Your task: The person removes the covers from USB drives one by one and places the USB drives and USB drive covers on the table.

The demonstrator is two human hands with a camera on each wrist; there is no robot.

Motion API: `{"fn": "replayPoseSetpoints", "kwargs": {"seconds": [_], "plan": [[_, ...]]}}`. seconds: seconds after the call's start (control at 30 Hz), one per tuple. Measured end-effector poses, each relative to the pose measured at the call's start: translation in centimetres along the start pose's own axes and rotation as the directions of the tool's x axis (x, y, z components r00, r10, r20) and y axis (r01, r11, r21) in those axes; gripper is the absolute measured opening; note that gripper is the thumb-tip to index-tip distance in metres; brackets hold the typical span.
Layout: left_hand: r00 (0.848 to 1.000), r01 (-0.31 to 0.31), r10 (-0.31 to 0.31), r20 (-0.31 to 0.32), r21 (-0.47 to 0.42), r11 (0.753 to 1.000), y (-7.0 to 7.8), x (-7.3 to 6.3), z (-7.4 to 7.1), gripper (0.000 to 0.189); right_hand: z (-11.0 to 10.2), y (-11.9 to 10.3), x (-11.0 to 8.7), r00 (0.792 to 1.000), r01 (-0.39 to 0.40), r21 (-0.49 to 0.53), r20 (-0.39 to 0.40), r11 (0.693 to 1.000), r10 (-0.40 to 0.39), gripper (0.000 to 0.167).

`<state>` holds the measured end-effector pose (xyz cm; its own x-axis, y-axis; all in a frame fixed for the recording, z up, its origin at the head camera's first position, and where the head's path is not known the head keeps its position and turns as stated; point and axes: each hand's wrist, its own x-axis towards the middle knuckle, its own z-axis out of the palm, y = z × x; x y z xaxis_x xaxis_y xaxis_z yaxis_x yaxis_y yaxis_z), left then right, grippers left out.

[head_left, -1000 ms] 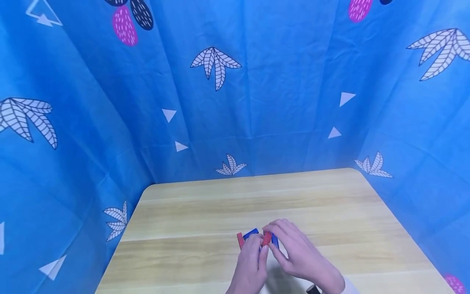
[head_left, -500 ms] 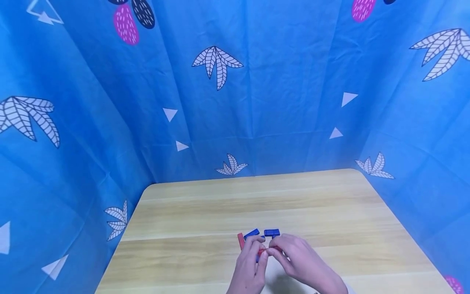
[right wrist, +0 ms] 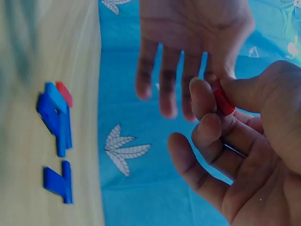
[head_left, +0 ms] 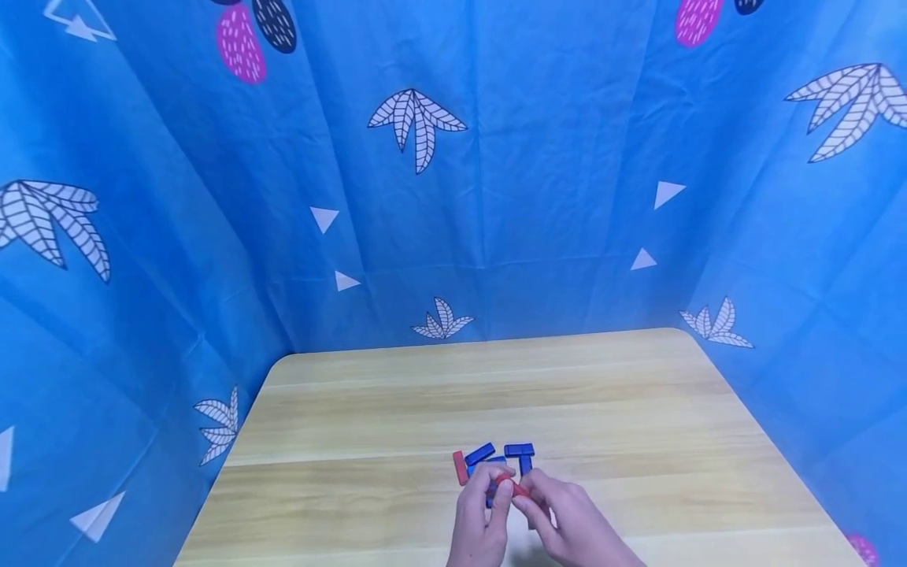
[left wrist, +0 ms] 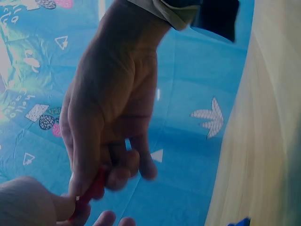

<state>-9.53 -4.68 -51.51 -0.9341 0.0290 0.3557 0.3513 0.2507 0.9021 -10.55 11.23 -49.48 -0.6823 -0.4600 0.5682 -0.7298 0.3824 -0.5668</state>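
- Left hand [head_left: 484, 508] grasping: thumb and fingertip pinched one end of the held red block [head_left: 520, 490]; in the right wrist view its other fingers hung fairly straight.
- Right hand [head_left: 567, 512] grasping too: thumb and forefinger pinched the same red piece, remaining fingers loosely bent.
- Held red block sat between the two hands, tilted, its ends partly covered by fingers; both wrist views showed it raised off the worktop [head_left: 354, 425]. Could not tell whether it was one piece or two joined.
- Second red block [head_left: 460, 468] lay flat on the worktop, leftmost of the scattered pieces, beyond the left hand.
- Just right of it, an angled blue block [head_left: 480, 453]; nearer the hands, a lighter blue block [head_left: 497, 460], partly hidden by left-hand fingers.
- More blue [head_left: 490, 502] showed in the left hand's gap; shape unclear.
- Beyond the right hand, a blue crossbar [head_left: 520, 450] and a blue upright [head_left: 526, 465] formed a T, apparently touching, near the other blue pieces but apart from them.
- Blue curtain [head_left: 538, 173], printed with white leaves and triangles, hung behind the worktop and along both sides.
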Motion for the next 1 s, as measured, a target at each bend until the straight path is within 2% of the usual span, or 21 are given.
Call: {"fn": "replayPoseSetpoints", "kwargs": {"seconds": [0.07,0.17,0.37,0.5,0.6,0.73,0.9,1.0], "plan": [[0.998,0.064,-0.064,-0.015,-0.044,0.997,0.1,-0.1,0.2,0.01,0.6,-0.1,-0.3,1.0,-0.014,0.016,-0.024,1.0,0.014,0.018],[0.992,0.121,-0.124,-0.035,-0.084,0.989,0.2,-0.2,0.4,0.013,1.4,-0.3,-0.7,0.997,-0.056,0.045,-0.051,0.997,0.059,0.019],[0.982,0.141,-0.155,-0.109,-0.133,0.981,0.4,-0.4,0.5,0.016,3.0,-0.6,-1.3,0.98,-0.144,0.088,-0.125,0.986,0.155,0.025],[0.971,0.183,-0.2,-0.13,-0.133,0.974,0.4,-0.4,0.4,0.018,3.5,-0.6,-1.3,0.969,-0.172,0.107,-0.16,0.979,0.187,0.026],[0.968,0.181,-0.203,-0.146,-0.149,0.972,0.5,-0.3,0.3,0.018,3.6,-0.7,-1.2,0.965,-0.163,0.101,-0.19,0.981,0.18,0.028],[0.971,0.129,-0.163,-0.173,-0.195,0.972,0.6,0.0,0.1,0.017,3.7,-0.9,-0.9,0.962,-0.141,0.087,-0.225,0.986,0.157,0.029],[0.97,0.09,-0.149,-0.192,-0.283,0.955,0.7,0.2,0.1,0.017,3.7,-1.0,-0.4,0.959,-0.135,0.086,-0.238,0.987,0.152,0.03],[0.967,0.103,-0.167,-0.19,-0.305,0.947,0.7,0.4,-0.1,0.018,3.7,-1.0,-0.1,0.96,-0.119,0.072,-0.246,0.99,0.134,0.03]]}}
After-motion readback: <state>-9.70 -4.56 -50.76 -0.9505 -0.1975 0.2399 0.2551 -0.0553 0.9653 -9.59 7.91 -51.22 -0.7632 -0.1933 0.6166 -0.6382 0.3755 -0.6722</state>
